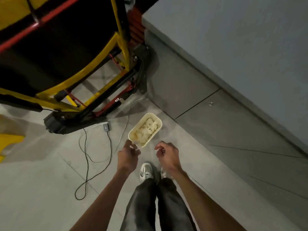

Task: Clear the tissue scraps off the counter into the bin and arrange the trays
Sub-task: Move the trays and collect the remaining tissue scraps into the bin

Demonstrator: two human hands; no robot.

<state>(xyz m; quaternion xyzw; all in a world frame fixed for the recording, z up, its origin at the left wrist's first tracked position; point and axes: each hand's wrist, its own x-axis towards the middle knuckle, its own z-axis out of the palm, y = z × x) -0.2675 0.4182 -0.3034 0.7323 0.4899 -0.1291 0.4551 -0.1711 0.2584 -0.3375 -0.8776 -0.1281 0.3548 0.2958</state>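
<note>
Cream rectangular plastic bin (155, 134) on floor, far of feet, beside grey counter cabinet (183, 80); white tissue scraps (146, 129) inside. Left hand (129, 155) at near rim, right hand (167, 154) just short; fingers curled, contents unclear. Release over opening centre, not rim.

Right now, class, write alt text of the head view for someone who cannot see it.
A person's left hand and right hand hover beside a cream rectangular bin of crumpled white tissue on the grey tiled floor, each seeming to pinch a small white tissue scrap. A grey counter runs along the right; a yellow-and-black metal frame stands upper left.
</note>
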